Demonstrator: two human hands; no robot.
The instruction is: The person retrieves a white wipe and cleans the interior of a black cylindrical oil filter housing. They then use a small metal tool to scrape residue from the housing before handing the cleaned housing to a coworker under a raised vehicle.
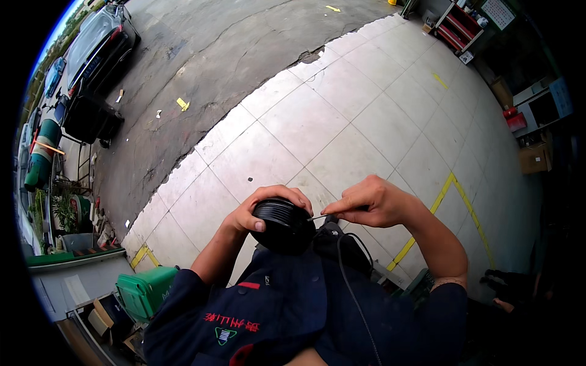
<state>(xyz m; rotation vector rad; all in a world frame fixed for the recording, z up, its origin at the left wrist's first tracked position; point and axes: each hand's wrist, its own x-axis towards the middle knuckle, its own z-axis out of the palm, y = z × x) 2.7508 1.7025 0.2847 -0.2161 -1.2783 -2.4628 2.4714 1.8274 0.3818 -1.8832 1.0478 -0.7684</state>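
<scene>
My left hand (274, 198) is wrapped round a black, ribbed, round part (279, 221), with its fingers over the top and the thumb on the left side. The part is held in front of my chest; its exact kind is not clear. To its right, my right hand (372, 204) pinches a thin metal-shafted tool (318, 217). The shaft points left, and its tip meets the right edge of the ribbed part. My fist hides most of the tool's handle. A thin black cable (351, 280) hangs below my right hand, along my dark blue shirt.
Pale floor tiles (305, 134) with yellow tape lines (427, 216) lie ahead. Rough grey pavement (201, 67) and parked cars (97, 43) are at far left. A green bin (146, 291) stands at lower left. A red tool cabinet (456, 27) and cardboard box (534, 158) are on the right.
</scene>
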